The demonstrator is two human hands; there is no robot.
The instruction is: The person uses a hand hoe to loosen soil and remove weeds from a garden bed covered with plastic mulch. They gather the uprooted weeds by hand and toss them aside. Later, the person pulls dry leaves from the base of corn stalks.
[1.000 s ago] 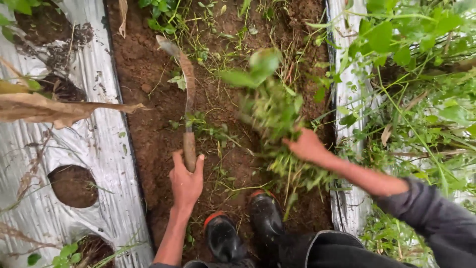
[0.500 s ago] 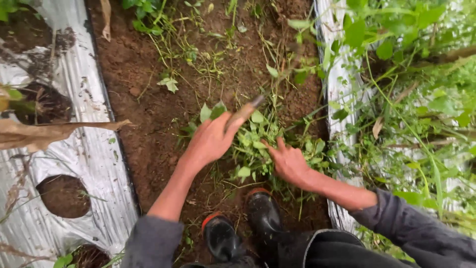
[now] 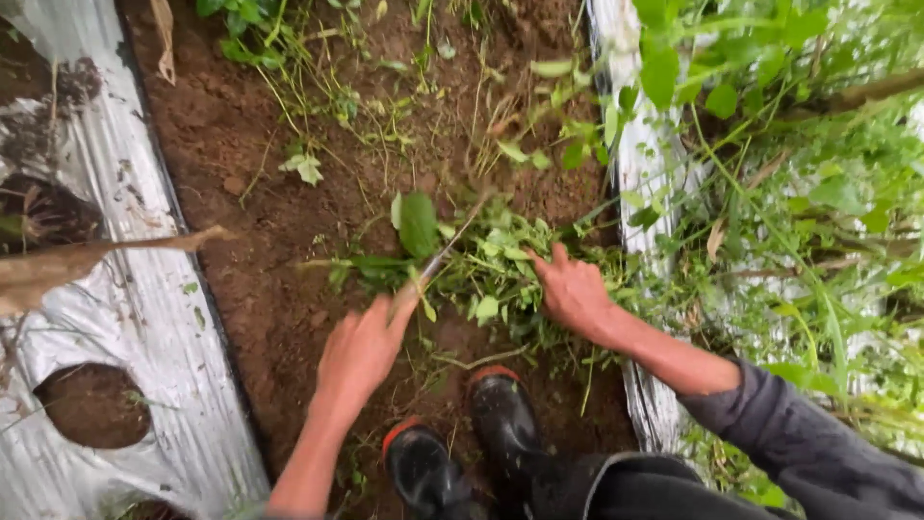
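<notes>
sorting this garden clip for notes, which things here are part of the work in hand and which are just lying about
In use:
- left hand, closed on a sickle whose blade is in the weeds
- right hand, pressing on the pile of cut weeds
- soil strip being weeded

Lying about:
- silver mulch sheet with planting holes
- dry brown leaf
- black rubber boots
- plants on the right
</notes>
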